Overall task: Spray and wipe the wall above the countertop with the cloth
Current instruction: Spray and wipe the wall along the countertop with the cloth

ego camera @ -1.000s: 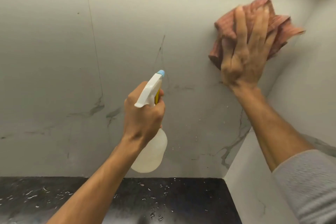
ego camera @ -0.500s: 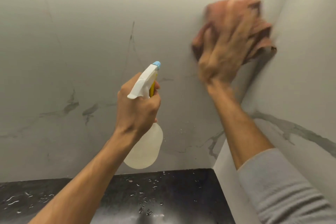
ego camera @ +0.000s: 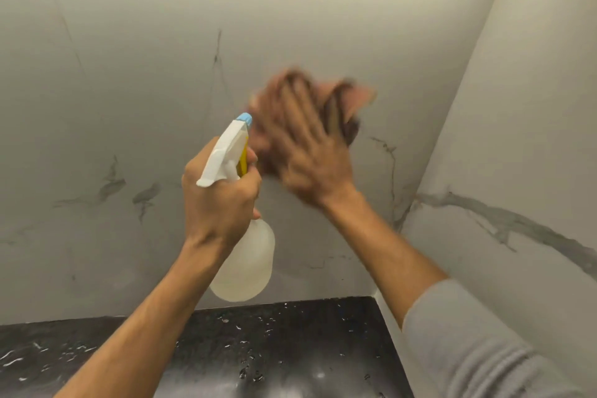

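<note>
So the left hand [ego camera: 223,200] has a full closed grip around the neck of the spray bottle [ego camera: 244,263], fingers wrapped tight under the white trigger head, with one fingertip showing at the front by the yellow trigger piece. The little blue nozzle tip points up and toward the wall [ego camera: 155,81]. The translucent bottle body hangs down below the fist, tilted, in the air above the tabletop [ego camera: 303,336] and not touching it.

The right hand [ego camera: 310,152] is a different story: it's spread out flat, fingers splayed, palm pressing the pinkish-red cloth [ego camera: 352,100] against the wall. So that grip is open, more of a flat press than a hold. It's heavily blurred, so I can't tell exactly how the fingers sit on the fabric, but bunched cloth sticks out past the fingertips on the upper right and a bit on the left side, just beside the nozzle. The cloth sits on the back wall, left of the corner where the side wall [ego camera: 517,145] meets it, roughly mid-height.

The wall is pale marble-look with grey veins. The tabletop is dark and glossy with water droplets scattered on it. A grey sleeve [ego camera: 478,349] covers the right forearm, pushed up from the wrist.
</note>
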The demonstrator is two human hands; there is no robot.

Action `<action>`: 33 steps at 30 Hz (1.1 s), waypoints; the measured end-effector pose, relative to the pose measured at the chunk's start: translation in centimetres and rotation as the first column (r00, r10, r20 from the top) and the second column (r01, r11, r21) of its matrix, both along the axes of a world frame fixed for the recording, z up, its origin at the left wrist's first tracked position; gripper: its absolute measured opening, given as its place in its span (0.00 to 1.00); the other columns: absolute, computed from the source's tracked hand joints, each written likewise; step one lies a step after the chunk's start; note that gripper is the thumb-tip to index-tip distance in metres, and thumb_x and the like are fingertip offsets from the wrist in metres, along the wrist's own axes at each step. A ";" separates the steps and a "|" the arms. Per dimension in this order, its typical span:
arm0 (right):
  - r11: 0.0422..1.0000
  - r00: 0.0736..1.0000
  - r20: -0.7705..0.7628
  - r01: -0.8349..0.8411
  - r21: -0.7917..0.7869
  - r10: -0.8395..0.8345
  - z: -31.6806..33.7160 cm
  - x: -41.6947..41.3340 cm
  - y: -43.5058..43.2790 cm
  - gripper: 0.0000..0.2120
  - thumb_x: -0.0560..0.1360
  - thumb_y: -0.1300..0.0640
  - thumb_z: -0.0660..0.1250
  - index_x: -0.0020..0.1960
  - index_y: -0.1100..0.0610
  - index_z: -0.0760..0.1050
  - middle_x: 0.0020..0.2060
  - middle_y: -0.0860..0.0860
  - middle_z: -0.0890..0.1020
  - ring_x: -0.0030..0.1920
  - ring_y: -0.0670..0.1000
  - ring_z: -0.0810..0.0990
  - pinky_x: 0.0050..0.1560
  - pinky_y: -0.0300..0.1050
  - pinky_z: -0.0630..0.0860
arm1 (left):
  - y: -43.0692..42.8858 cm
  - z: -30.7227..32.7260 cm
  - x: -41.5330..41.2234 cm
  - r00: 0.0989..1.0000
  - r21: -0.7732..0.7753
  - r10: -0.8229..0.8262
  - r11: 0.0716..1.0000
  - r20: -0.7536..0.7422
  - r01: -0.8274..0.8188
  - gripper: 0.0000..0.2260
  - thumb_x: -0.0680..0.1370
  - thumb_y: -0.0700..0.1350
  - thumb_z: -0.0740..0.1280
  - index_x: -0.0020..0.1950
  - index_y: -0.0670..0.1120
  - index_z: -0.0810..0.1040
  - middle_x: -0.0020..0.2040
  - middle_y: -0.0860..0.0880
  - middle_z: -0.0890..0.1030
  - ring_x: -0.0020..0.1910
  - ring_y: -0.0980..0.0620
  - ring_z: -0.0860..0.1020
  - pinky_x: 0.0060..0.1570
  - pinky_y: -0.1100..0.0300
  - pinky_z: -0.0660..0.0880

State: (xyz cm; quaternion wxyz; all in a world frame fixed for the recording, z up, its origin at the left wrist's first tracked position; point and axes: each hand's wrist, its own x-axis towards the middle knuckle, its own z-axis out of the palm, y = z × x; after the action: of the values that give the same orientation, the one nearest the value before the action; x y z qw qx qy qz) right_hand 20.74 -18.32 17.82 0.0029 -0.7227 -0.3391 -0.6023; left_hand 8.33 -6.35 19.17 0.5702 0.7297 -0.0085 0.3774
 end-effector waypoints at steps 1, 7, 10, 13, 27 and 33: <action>0.993 1.000 -0.018 0.018 -0.120 -0.020 -2.7 -0.7 -1.3 0.21 0.79 0.53 0.64 0.72 0.52 0.72 0.73 0.57 0.69 0.74 0.59 0.67 0.69 0.58 0.69 | 0.2 -0.3 -0.1 1.000 0.003 0.004 1.000 -0.008 -0.004 0.06 0.70 0.27 0.64 0.43 0.35 0.76 0.39 0.33 0.76 0.31 0.32 0.74 0.22 0.59 0.74; 0.979 0.998 0.017 0.048 0.198 -0.052 4.0 1.9 -4.1 0.22 0.80 0.49 0.65 0.73 0.53 0.71 0.72 0.62 0.70 0.74 0.62 0.66 0.77 0.55 0.44 | 1.8 -1.6 -1.1 1.000 -0.058 0.021 0.998 -0.018 -0.022 0.05 0.72 0.27 0.64 0.44 0.34 0.76 0.38 0.32 0.76 0.33 0.31 0.74 0.21 0.58 0.74; 0.887 0.989 0.128 0.006 0.461 -0.073 10.9 3.0 1.6 0.21 0.82 0.45 0.59 0.71 0.52 0.73 0.69 0.61 0.74 0.71 0.62 0.69 0.73 0.66 0.55 | 2.2 -2.3 -1.0 0.998 -0.060 0.053 0.997 -0.020 -0.054 0.04 0.72 0.28 0.64 0.43 0.35 0.75 0.37 0.32 0.75 0.32 0.31 0.73 0.22 0.58 0.74; 0.977 0.978 0.180 -0.140 0.161 0.110 7.9 1.7 5.5 0.20 0.81 0.50 0.63 0.72 0.53 0.73 0.70 0.60 0.73 0.72 0.62 0.69 0.75 0.65 0.51 | 2.5 -2.9 -0.8 0.993 -0.103 0.118 0.988 -0.010 -0.118 0.08 0.71 0.27 0.64 0.41 0.40 0.76 0.37 0.35 0.76 0.30 0.35 0.74 0.22 0.56 0.75; 0.805 0.986 0.007 0.132 0.578 -0.167 3.6 3.6 -3.5 0.24 0.84 0.43 0.54 0.76 0.52 0.63 0.73 0.64 0.65 0.75 0.62 0.59 0.73 0.68 0.52 | 3.5 -6.3 -2.5 0.991 -0.054 0.118 0.991 -0.055 -0.121 0.10 0.71 0.27 0.64 0.41 0.41 0.77 0.36 0.35 0.76 0.29 0.38 0.75 0.22 0.56 0.75; 0.967 0.989 -0.129 0.035 -0.253 -0.070 -14.9 0.0 -5.0 0.36 0.77 0.49 0.67 0.79 0.45 0.53 0.80 0.54 0.50 0.80 0.53 0.41 0.71 0.61 0.57 | 2.1 -7.2 -2.2 0.994 0.024 0.080 0.997 -0.080 -0.079 0.06 0.71 0.28 0.64 0.42 0.38 0.76 0.36 0.38 0.77 0.31 0.34 0.75 0.22 0.46 0.77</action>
State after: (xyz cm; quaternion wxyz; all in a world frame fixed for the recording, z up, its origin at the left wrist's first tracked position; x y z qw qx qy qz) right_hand 20.73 -23.29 2.95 -0.0810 -0.7657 -0.3918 -0.5036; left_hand 6.09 -4.29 12.02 0.5468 0.7502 0.0398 0.3696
